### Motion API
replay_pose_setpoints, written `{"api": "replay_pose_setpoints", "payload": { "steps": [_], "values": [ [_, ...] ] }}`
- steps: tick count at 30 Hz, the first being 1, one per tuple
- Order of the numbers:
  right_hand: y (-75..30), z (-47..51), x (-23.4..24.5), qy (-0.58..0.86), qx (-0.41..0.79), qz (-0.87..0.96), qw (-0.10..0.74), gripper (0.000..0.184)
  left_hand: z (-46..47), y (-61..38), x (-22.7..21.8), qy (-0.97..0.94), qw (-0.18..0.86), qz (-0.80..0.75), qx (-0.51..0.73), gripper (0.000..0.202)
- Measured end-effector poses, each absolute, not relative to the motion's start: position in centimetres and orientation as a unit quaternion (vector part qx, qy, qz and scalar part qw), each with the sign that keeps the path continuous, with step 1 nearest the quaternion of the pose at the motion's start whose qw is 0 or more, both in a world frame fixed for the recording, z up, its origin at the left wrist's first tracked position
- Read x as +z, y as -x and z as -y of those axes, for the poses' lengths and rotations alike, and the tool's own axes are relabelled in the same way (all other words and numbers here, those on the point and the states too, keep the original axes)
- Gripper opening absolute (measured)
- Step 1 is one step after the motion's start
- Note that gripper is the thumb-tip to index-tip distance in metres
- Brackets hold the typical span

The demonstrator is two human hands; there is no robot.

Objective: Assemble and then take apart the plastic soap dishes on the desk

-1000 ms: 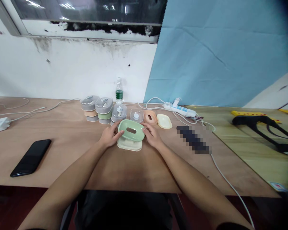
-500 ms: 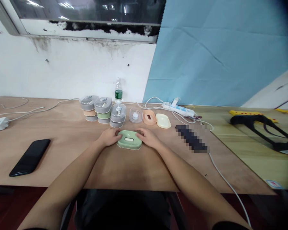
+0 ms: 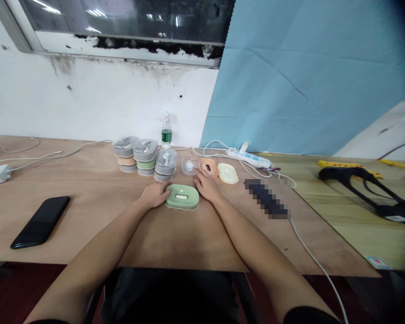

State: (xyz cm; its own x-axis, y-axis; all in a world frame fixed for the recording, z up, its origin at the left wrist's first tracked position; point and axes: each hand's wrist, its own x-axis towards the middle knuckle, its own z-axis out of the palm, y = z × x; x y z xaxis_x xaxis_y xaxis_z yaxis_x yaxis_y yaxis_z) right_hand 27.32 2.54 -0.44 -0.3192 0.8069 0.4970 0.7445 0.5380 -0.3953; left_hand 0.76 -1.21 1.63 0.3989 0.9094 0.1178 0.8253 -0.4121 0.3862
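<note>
A green soap box (image 3: 182,197) with a pale slot in its top rests on the wooden table (image 3: 97,198). My left hand (image 3: 155,194) curls against its left side and holds it. My right hand (image 3: 205,185) has left the box and reaches past it with fingers spread, fingertips near a clear lid (image 3: 189,165) and an orange tray (image 3: 209,167). A cream tray (image 3: 227,173) lies just right of the orange one.
Stacks of grey-lidded boxes (image 3: 145,156) stand behind, with a water bottle (image 3: 166,131) at the wall. A black phone (image 3: 40,221) lies at left. A white power strip (image 3: 246,156) and cables sit at right, with a black and yellow tool (image 3: 361,180) beyond.
The green piece, held tilted above a cream base, was pressed down onto it. My right hand then let go and moved forward toward the clear lid and orange tray.
</note>
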Motion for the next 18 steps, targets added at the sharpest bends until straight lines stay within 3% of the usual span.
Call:
{"api": "replay_pose_setpoints", "payload": {
  "steps": [5, 12, 18],
  "values": [
    [-27.2, -2.4, -0.7, 0.490, 0.096, 0.801, 0.331, 0.045, 1.2, -0.6, 1.7, -0.824, 0.151, -0.520, 0.164, 0.042],
    [-27.8, -2.4, -0.7, 0.515, 0.096, 0.757, 0.392, 0.014, 1.1, -0.4, 1.8, -0.827, 0.151, -0.517, 0.160, 0.046],
    [-27.1, -1.1, 0.8, 0.502, 0.133, 0.629, 0.579, 0.025, 1.3, -0.3, 1.9, -0.822, 0.175, -0.507, 0.192, 0.054]
  ]
}}
